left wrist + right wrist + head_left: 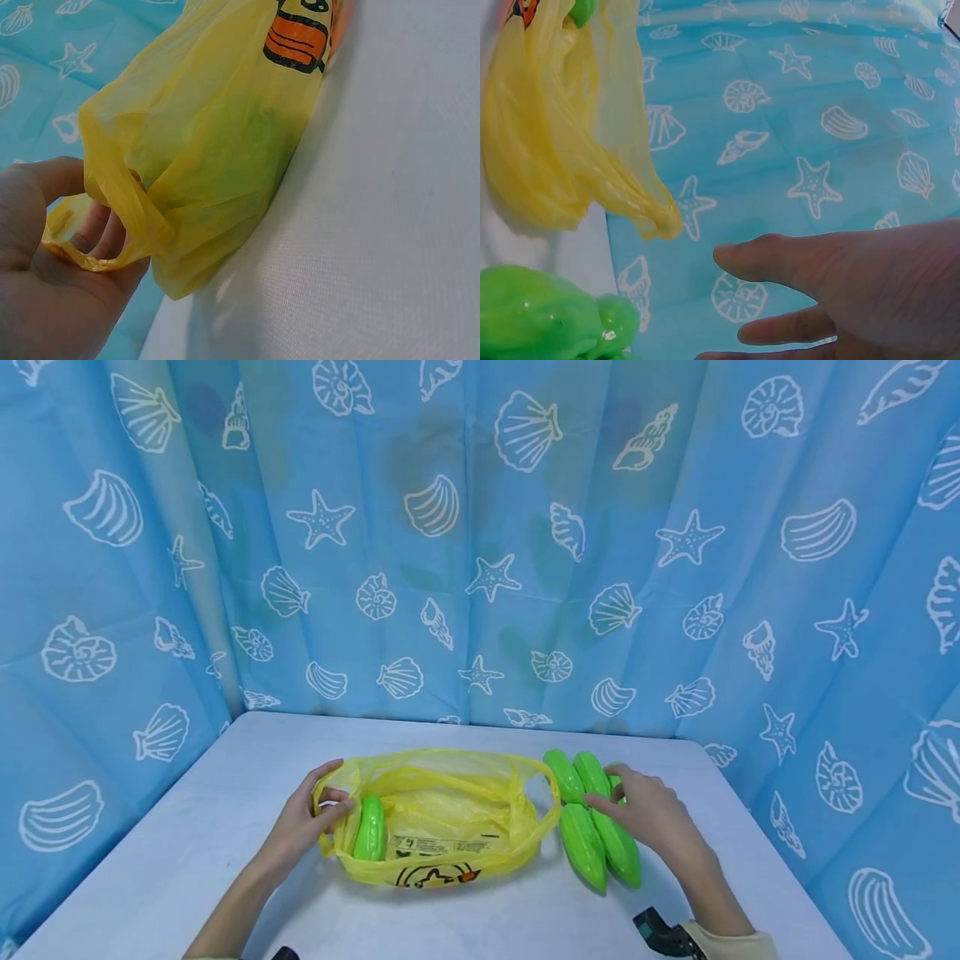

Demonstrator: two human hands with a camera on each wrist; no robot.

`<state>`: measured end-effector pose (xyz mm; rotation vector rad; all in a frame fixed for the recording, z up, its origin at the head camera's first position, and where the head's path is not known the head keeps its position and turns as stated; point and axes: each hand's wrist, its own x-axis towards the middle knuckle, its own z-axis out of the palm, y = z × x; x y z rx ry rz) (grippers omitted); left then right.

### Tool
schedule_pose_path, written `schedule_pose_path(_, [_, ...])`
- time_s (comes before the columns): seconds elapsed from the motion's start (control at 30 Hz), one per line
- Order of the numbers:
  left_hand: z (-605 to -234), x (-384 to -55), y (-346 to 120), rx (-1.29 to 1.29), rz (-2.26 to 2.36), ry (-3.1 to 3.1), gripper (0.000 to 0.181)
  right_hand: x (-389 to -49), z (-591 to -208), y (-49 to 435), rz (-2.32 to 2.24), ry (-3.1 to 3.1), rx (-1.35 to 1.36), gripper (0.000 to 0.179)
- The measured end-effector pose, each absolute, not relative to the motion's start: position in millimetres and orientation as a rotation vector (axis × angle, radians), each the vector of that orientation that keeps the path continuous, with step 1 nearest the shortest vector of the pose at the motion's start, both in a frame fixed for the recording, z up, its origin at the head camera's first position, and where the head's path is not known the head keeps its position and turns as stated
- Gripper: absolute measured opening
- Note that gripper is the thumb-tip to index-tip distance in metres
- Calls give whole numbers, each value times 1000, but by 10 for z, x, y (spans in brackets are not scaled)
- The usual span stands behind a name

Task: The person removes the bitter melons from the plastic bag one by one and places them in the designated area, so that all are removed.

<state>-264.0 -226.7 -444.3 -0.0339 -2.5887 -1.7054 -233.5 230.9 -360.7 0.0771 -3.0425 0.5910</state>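
A yellow plastic bag [450, 860] lies on the table with its mouth spread wide toward me. My left hand [303, 818] holds the bag's left handle [124, 202], the fingers passed through the loop. Inside, at the bag's left end, is one glossy bright-green elongated object [371, 828], like a plastic vegetable; its exact kind is unclear. Right of the bag lie several similar green objects [581, 843] with tapered ends. Over this group is my right hand [648, 806], its thumb and fingers spread apart and nothing between them in the right wrist view.
A white cloth [285, 739] covers the table. Behind it and along both sides hangs a blue curtain [465, 635] with white shell and starfish prints. The bag's right handle [553, 793] reaches close to the green group.
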Motion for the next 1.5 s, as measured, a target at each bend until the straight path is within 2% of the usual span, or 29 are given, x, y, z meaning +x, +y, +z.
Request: schedule_pose_path(1.5, [-4427, -2606, -2255, -41, -1698, -2595, 70, -2421, -3532, 1531, 709, -2970, 279, 56])
